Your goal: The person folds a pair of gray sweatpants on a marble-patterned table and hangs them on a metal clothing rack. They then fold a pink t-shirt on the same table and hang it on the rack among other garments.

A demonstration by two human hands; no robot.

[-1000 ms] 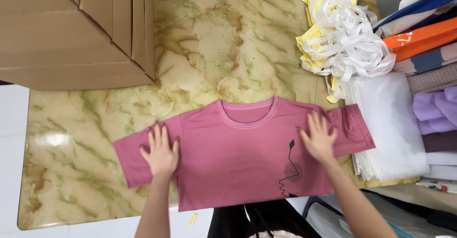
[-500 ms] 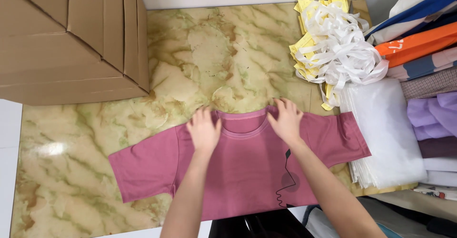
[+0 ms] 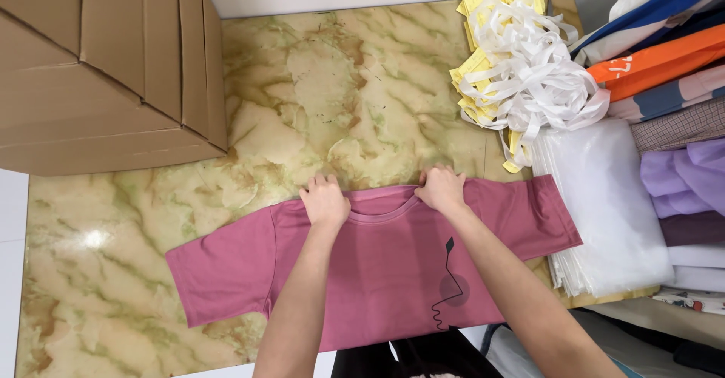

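A pink T-shirt (image 3: 377, 272) with a thin black line drawing on its front lies flat, face up, on the marbled table (image 3: 317, 98). Its sleeves spread to the left and right. My left hand (image 3: 325, 200) pinches the shoulder seam just left of the collar. My right hand (image 3: 440, 189) pinches the seam just right of the collar. Both forearms reach across the shirt's body, and its lower hem hangs over the table's near edge.
A big cardboard box (image 3: 106, 68) fills the far left corner. A bundle of white straps and yellow tags (image 3: 521, 68) lies at the far right. A stack of clear plastic bags (image 3: 604, 204) and piled folded clothes (image 3: 672, 83) border the right side.
Both hands slid up from the shirt's sleeves and chest to the shoulders beside the collar and closed on the fabric. The shirt lies a little smoother.
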